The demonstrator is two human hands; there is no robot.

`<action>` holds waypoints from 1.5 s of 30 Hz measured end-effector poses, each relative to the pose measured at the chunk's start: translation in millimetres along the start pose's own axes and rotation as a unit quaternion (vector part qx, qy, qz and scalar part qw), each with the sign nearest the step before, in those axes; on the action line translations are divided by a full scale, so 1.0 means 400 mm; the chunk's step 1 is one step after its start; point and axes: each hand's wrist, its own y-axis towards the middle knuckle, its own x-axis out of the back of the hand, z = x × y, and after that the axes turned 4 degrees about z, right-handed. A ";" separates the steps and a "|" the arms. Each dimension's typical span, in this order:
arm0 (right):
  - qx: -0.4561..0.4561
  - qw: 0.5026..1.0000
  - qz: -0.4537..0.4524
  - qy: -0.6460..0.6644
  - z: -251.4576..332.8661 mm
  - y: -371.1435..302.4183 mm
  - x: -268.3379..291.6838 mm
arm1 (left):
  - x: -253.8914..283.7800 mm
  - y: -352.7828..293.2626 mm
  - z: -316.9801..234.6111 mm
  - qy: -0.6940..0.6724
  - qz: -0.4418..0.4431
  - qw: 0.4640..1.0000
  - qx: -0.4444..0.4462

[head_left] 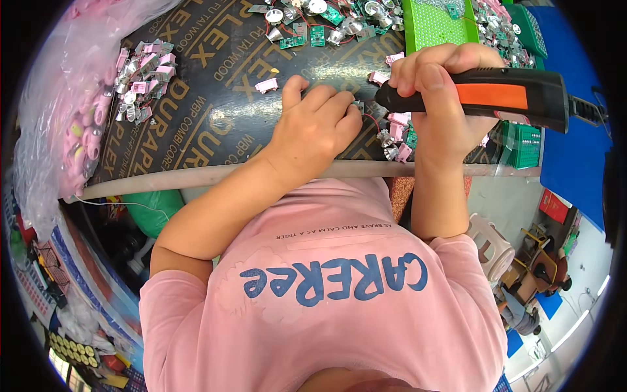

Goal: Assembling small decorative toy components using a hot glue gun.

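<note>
The right hand (444, 95) is closed around a black-and-orange handheld tool (493, 96), which lies nearly level above the dark tabletop (225, 121), its narrow end pointing toward the left hand and its cord (586, 110) leaving from the other end. The left hand (315, 124) is curled, knuckles up, its fingertips down by the board; a small part seems to sit at them, but the fingers cover it, so I cannot tell whether it is gripped. Pink pieces with silver reflectors (396, 134) lie just beside the right wrist, and a single pink piece (266, 85) rests near the left hand. Farther left is a heap of similar pieces (145, 81); green circuit boards (317, 35) and a bright green tray (439, 29) stand along the far side.
</note>
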 end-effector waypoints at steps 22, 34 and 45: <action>-0.001 1.000 0.018 0.008 -0.018 0.003 -0.010 | 0.000 0.007 0.002 -0.010 -0.004 1.000 0.007; 0.008 0.998 0.062 0.000 -0.026 -0.001 -0.001 | 0.001 0.011 0.005 -0.045 0.007 0.999 -0.002; 0.089 0.986 -0.072 -0.120 0.076 0.089 0.168 | 0.050 0.039 0.042 -0.075 0.091 0.993 -0.019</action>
